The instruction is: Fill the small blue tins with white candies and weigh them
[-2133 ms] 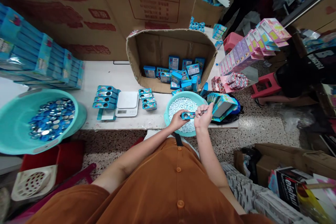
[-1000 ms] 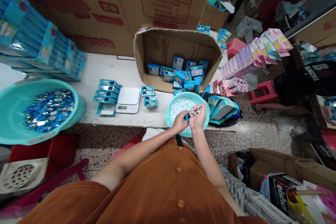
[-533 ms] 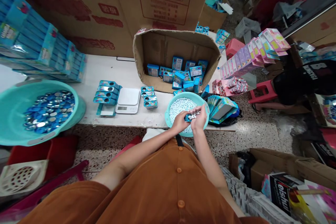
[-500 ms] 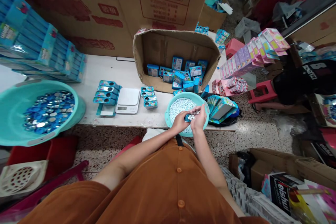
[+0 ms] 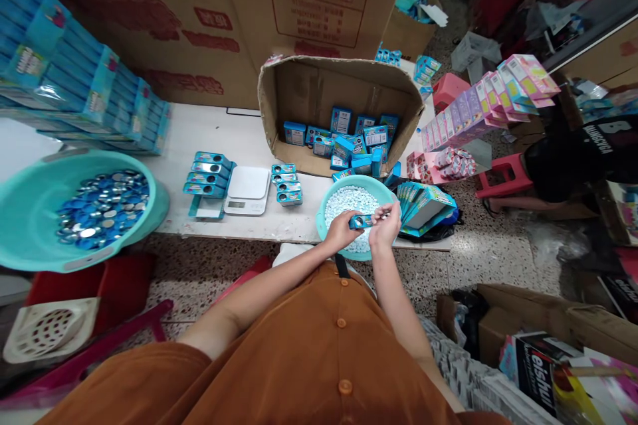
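Observation:
Over a turquoise basin of small white pieces (image 5: 349, 198), my left hand (image 5: 341, 231) grips a small blue box (image 5: 359, 221). Just right of the box, my right hand (image 5: 385, 227) is curled palm up, with a few white pieces in it. Left of the basin, several small blue boxes (image 5: 289, 197) stand in a row beside a white scale (image 5: 248, 190). Another row of blue boxes (image 5: 205, 184) lies on the scale's left side. An open cardboard box (image 5: 314, 96) behind the basin holds several blue boxes (image 5: 340, 121).
A large turquoise basin (image 5: 24, 212) with blue and silver round pieces is at the left, below stacked blue packs (image 5: 74, 73). Blue display cartons (image 5: 428, 207) and pink boxes (image 5: 461, 113) stand at the right. A seated person (image 5: 563, 159) is farther right.
My hands have moved slightly apart, and the blue box now shows more between them. Fewer white pieces show in my right hand. The whole view has shifted a little.

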Action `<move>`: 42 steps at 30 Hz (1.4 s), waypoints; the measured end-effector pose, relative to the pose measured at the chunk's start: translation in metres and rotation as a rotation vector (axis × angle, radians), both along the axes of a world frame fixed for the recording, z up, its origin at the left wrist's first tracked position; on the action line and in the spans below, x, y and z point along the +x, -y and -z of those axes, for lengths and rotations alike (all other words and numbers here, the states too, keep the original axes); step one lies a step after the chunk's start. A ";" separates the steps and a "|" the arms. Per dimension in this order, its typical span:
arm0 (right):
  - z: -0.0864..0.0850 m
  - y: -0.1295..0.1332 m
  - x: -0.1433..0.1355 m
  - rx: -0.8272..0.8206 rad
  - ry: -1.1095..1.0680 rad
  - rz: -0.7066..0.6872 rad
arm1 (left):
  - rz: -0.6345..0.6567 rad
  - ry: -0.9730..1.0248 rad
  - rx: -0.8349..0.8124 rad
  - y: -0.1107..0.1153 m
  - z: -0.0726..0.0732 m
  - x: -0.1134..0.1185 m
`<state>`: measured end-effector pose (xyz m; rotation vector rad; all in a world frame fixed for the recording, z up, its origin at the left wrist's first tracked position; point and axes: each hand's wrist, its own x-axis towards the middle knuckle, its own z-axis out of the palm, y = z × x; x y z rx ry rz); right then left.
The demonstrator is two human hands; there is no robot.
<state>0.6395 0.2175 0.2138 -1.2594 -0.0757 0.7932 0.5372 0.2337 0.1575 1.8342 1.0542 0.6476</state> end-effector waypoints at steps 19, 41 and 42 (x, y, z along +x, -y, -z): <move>0.144 0.043 0.034 -0.604 0.757 -0.680 | -0.425 -0.252 0.073 -0.015 0.064 -0.171; 0.188 0.025 0.024 -0.745 1.012 -0.582 | 0.040 -0.417 0.509 -0.157 0.045 -0.149; 0.191 0.022 0.027 -0.755 1.052 -0.569 | 0.049 -0.413 0.516 -0.178 0.038 -0.139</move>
